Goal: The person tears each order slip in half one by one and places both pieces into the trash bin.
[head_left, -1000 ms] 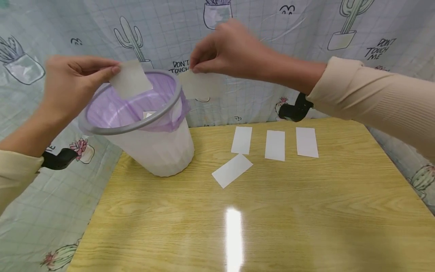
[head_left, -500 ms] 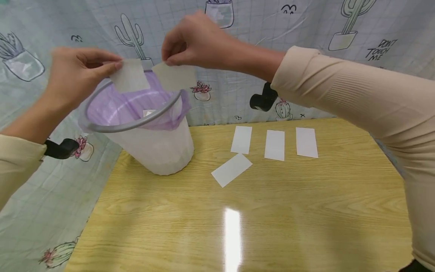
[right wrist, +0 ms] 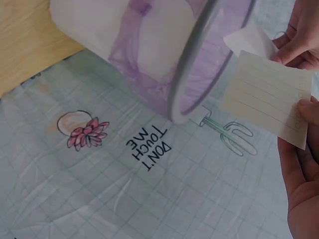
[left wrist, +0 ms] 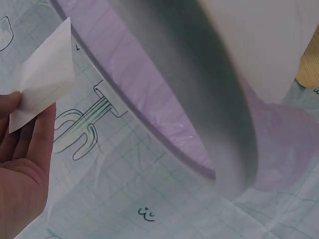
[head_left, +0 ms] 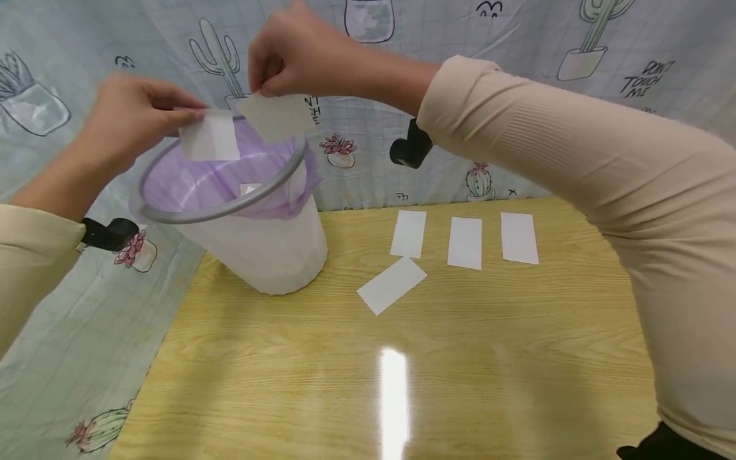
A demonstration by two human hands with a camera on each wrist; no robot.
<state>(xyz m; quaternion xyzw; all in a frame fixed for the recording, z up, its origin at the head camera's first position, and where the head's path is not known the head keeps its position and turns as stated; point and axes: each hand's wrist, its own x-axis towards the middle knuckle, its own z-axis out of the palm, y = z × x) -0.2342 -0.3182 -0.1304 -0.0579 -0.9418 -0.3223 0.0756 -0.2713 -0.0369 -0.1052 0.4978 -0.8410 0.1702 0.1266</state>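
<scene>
My left hand (head_left: 135,118) pinches a small white piece of paper (head_left: 209,135) by its edge, over the left side of a white bin (head_left: 276,255). Close by, my right hand (head_left: 301,57) holds a cream piece of paper (head_left: 280,117) between thumb and fingers, above the bin's far right rim. In the right wrist view this lined paper (right wrist: 269,92) shows ruled lines and partly covers the other piece. A purple bag (head_left: 190,182) lines the bin under a grey rim (head_left: 224,209). Inside lies a bit of white paper (head_left: 248,188), mostly hidden by the rim.
Several white paper cards lie on the wooden table (head_left: 489,351): a tilted card (head_left: 392,285) in front, and upright ones behind, such as the rightmost card (head_left: 519,237). A curtain printed with cacti (head_left: 517,140) hangs behind the table and bin.
My right hand has moved left with its paper, from right of the bin to over its rim, near the left hand. The left hand has shifted slightly up and right, its paper turning a little.
</scene>
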